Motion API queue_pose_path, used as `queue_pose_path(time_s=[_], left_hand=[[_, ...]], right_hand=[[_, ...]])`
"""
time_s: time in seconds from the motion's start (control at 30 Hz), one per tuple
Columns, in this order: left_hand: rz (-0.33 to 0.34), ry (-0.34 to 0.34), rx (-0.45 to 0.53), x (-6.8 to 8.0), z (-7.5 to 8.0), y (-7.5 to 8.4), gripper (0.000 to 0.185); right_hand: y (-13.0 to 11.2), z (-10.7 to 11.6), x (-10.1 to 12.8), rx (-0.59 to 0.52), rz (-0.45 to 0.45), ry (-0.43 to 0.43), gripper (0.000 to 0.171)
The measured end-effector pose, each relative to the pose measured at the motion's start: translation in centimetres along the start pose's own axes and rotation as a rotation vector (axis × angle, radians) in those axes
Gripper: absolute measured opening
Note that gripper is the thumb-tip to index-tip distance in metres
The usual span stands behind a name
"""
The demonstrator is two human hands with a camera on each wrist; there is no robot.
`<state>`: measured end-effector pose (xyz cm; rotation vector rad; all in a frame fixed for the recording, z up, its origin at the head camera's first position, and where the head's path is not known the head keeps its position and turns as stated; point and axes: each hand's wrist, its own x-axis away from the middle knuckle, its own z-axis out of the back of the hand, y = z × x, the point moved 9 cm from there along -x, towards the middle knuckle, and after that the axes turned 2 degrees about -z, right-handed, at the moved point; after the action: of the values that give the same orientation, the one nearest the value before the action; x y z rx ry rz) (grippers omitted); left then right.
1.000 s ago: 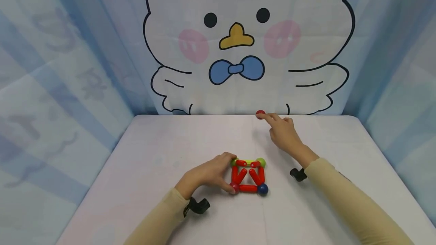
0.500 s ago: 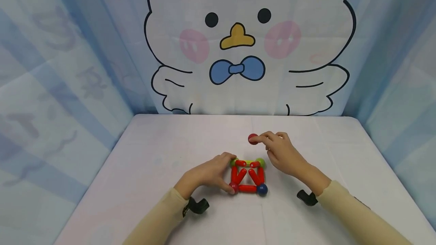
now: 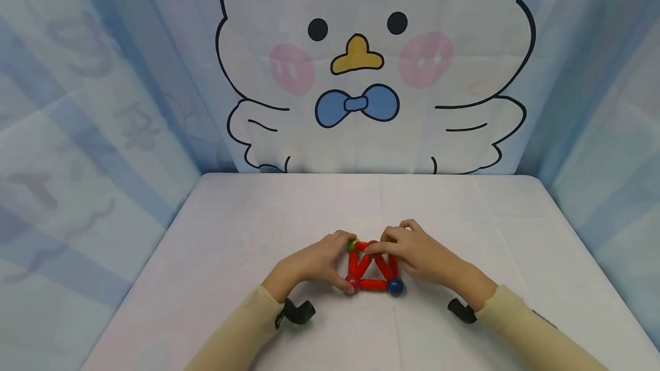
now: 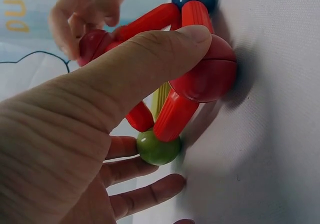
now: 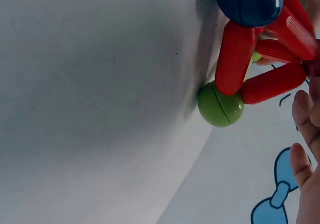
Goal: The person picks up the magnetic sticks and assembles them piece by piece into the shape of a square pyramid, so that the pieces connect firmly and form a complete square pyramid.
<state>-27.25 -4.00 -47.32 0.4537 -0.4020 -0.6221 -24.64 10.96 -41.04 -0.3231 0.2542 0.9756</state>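
Head view: left hand (image 3: 314, 262) fingers clamped on rod-and-ball frame (image 3: 372, 268), thumb on corner ball; right hand (image 3: 412, 251) pinching red ball (image 4: 95, 45) at apex. Light, rigid plastic, joints likely separable; hold at balls

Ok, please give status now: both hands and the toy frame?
Left hand holds frame's red corner ball. Right hand pinches red ball at top of the frame. Nothing in the way.

Duck-print backdrop (image 3: 361, 67), white tabletop (image 3: 258, 216)
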Motion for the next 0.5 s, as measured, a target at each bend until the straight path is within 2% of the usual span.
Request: queue_pose_path(time_s=[0.1, 0.27, 0.37, 0.43, 0.5], left_hand=[[0.004, 0.004, 0.003, 0.0, 0.0, 0.0, 0.102], [0.017, 0.010, 0.000, 0.1, 0.1, 0.0, 0.104], [-0.002, 0.032, -0.012, 0.1, 0.2, 0.3, 0.102], [-0.041, 0.063, -0.033, 0.1, 0.4, 0.9, 0.098], [-0.095, 0.099, -0.039, 0.0, 0.7, 1.7, 0.088]], right_hand=[[0.0, 0.1, 0.1, 0.003, -0.022, 0.007, 0.062], [0.8, 0.4, 0.3, -0.066, -0.189, 0.012, 0.058], [1.2, -0.5, 0.4, -0.107, -0.281, -0.076, 0.062], [1.4, -1.2, 0.6, -0.148, -0.330, -0.142, 0.069], [1.8, -1.8, 0.9, -0.215, -0.376, -0.191, 0.067]])
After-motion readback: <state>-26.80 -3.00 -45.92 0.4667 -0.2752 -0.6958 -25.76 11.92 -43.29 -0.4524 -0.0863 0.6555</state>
